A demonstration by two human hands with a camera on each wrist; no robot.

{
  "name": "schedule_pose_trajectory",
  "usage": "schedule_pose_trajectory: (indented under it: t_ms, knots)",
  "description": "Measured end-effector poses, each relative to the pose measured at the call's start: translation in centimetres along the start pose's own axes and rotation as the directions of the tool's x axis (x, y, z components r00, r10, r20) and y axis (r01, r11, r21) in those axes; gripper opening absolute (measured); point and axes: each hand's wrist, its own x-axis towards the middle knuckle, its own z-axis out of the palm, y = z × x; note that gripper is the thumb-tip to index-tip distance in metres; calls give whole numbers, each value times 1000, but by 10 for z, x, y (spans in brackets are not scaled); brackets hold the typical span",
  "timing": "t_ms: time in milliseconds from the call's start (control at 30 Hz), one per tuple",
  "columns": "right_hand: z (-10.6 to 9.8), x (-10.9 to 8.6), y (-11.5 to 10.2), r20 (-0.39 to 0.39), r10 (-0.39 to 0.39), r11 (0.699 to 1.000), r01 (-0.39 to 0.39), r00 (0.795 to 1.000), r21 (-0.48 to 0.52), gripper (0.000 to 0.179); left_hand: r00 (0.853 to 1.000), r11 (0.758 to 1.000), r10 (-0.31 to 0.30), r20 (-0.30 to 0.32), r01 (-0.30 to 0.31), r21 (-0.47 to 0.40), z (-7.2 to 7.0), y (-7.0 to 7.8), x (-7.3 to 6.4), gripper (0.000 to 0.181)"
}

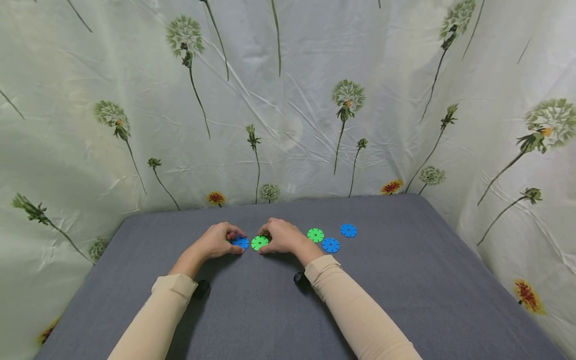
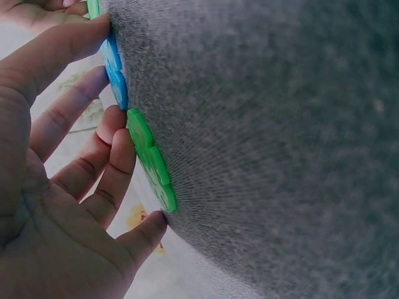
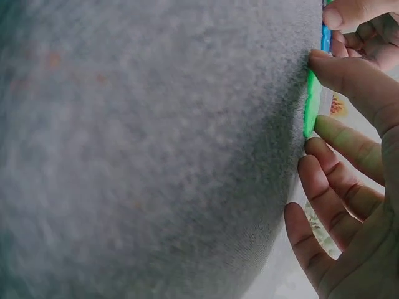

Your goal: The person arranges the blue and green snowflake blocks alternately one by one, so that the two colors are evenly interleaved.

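1 green disc (image 2: 149, 161) is lying on the grey cloth (image 1: 252, 310) by the outer fingertips of my left hand (image 1: 218, 241), as the left wrist view is showing. With that hand's thumb and forefinger I am pinching a blue disc (image 1: 241, 243) by its edges. Just right of it, my right hand (image 1: 284, 236) is pinching a 2nd green disc (image 1: 259, 243) between thumb and forefinger. Farther right, a 3rd green disc (image 1: 315, 235) is lying near a 2nd blue disc (image 1: 330, 245), and a 3rd blue disc (image 1: 348, 230) is resting to their right.
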Motion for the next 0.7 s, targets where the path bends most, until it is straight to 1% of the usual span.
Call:
schedule_pose_trajectory:
  t_ms: [133,233,333,467,567,700]
  knots:
    - [-5,-3,3,6,-13,1000,13,1000,7,50,1000,1000,18,0,-18,17,0,0,2,32]
    - [-11,-5,8,7,-4,1000,4,1000,20,50,999,998,46,-7,-46,39,0,-1,3,32]
    - [-18,-9,13,13,10,999,-10,1000,35,51,998,997,57,-13,-56,58,0,-1,3,33]
    - [-30,-16,22,25,6,998,-7,1000,58,51,998,995,60,-7,-59,78,1,0,4,35]
    - [-42,-22,30,38,5,998,-7,999,67,50,996,992,84,2,-84,94,1,1,4,39]
    - [-57,-32,43,51,47,997,-50,998,58,46,994,990,105,18,-106,93,1,5,4,46]
